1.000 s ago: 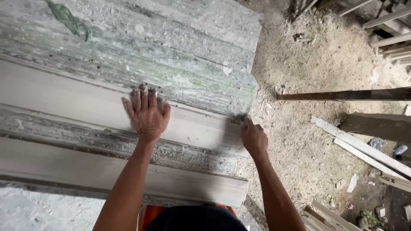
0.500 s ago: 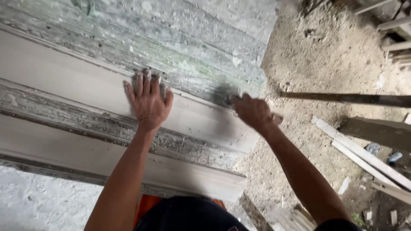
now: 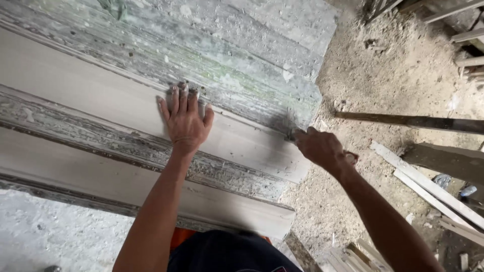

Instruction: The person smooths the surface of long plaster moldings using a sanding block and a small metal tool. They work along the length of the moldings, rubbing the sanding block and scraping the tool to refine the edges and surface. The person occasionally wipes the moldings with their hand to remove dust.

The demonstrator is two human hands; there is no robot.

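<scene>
Now right hand (image 3: 320, 147) nearer board edge (image 3: 297, 166)

**Both arms out, one palm flat, one fist closed**

Left hand (image 3: 185, 121) spread flat, palm down, fingers together and pointing away, arm straight. Right hand (image 3: 320, 147) curled into a closed grip, knuckles up, forearm angled in from lower right.
</scene>
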